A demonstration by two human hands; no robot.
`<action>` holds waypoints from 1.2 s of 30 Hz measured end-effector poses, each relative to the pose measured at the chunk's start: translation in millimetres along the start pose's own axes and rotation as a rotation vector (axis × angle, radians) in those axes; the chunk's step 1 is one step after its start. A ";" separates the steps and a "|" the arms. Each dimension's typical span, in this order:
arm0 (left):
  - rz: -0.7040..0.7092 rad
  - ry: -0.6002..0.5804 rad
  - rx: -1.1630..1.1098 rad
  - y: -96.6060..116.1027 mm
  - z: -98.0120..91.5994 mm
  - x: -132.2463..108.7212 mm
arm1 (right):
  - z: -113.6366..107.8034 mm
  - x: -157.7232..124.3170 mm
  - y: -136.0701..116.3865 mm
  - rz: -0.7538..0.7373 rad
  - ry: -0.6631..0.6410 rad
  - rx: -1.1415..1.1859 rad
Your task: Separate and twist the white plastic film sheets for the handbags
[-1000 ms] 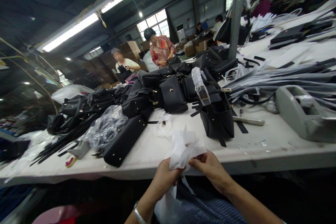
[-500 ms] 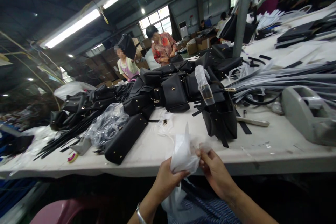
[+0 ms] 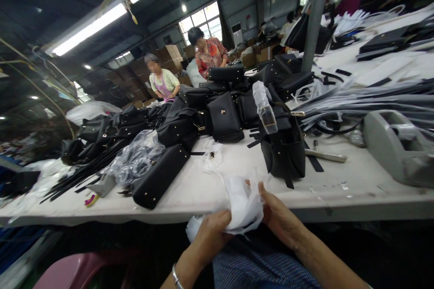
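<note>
From my end I see the white sheet, thin and crumpled, held between the two hands, over the lap and at the near edge of the surface. The left hand is closed on its lower left part, and a bunched white piece shows on that hand's outer side. The right hand is at the sheet's right edge, thumb raised and a fingertip showing near the top; I cannot tell whether it pinches the material or only steadies it. Beyond the right hand, a black bag stands on the surface, apart from the sheet. To the left, also well apart, I see a long black bag lying beside a clear plastic bundle.
</note>
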State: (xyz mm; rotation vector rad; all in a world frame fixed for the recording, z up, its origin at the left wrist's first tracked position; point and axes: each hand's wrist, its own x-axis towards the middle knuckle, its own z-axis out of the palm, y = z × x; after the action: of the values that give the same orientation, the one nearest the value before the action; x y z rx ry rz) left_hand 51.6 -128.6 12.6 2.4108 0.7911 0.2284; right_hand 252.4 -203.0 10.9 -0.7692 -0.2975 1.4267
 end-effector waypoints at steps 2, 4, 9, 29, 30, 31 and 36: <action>0.005 -0.006 0.048 -1.3 0.4 -0.5 | 1.2 -0.2 0.6 0.016 -0.060 0.039; 0.003 -0.005 0.063 -0.7 0.6 -0.5 | 0.4 0.2 3.5 -0.018 -0.070 0.060; 0.018 -0.025 0.079 -0.5 1.4 -0.8 | -5.2 -0.2 7.4 0.017 -0.085 0.096; -0.221 0.143 -0.670 8.9 5.4 -3.6 | -5.8 0.5 1.2 -0.110 0.203 0.002; -0.273 0.176 -0.716 10.3 5.7 -3.2 | -5.1 0.4 0.2 -0.123 0.193 -0.018; -0.324 0.211 -0.766 11.1 6.5 -2.4 | -4.7 0.8 -0.2 -0.131 0.184 -0.024; -0.471 0.342 -0.936 7.6 13.1 5.6 | -5.9 6.2 5.1 -0.169 0.140 0.197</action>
State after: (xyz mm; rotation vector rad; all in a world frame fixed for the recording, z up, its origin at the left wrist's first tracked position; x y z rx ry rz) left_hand 64.1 -136.5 6.3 1.2869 1.0682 0.6582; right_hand 253.1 -199.0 1.7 -0.6631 -0.1085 1.2162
